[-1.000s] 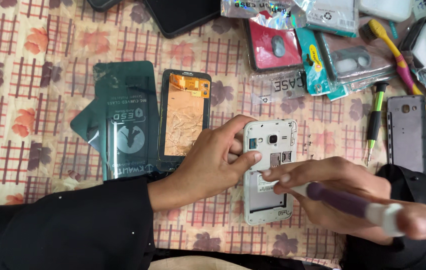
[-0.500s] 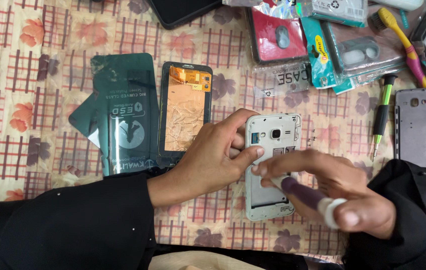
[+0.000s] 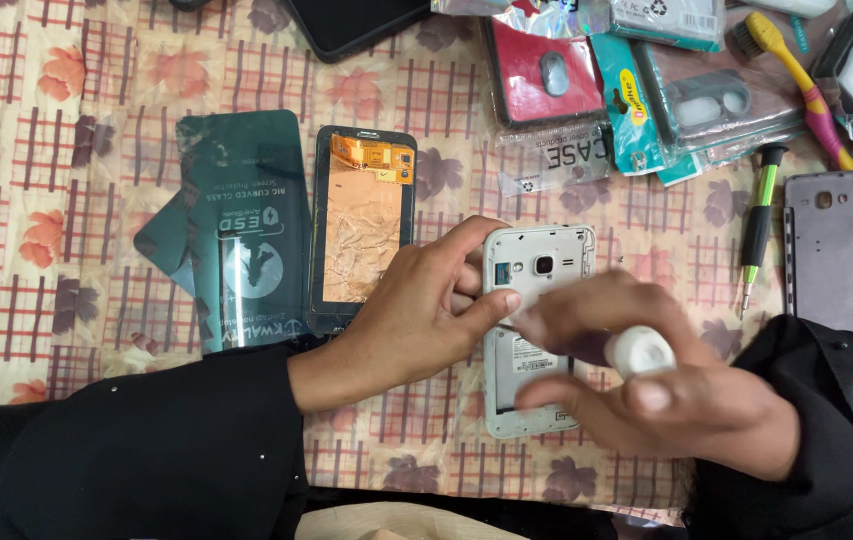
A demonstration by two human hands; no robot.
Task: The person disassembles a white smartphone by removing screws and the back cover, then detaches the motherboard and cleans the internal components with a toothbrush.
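Left hand [image 3: 417,310] pinches white phone frame [image 3: 535,330] edge; right hand [image 3: 667,390] fingers wrapped around screwdriver [image 3: 637,352]. Back cover [image 3: 827,250] off at 3 o'clock, screen assembly [image 3: 362,230] removed at 9; frame screws apparently remain.

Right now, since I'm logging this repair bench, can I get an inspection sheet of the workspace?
Surface: cloth with red checks and leaf prints, covering all that shows.
Job's things: white phone frame, back off, camera end away from the person; screwdriver, white cap toward the camera, tip hidden.
Clutter: detached screen with copper backing; dark green glass packet; green-handled screwdriver; grey back cover; packaged cases; yellow and pink toothbrush.
Grippers: left hand steadies the frame's left edge; right hand grips the screwdriver over the frame.
Cables: orange flex on the screen only.
Surroundings: black sleeves; nothing else seen.
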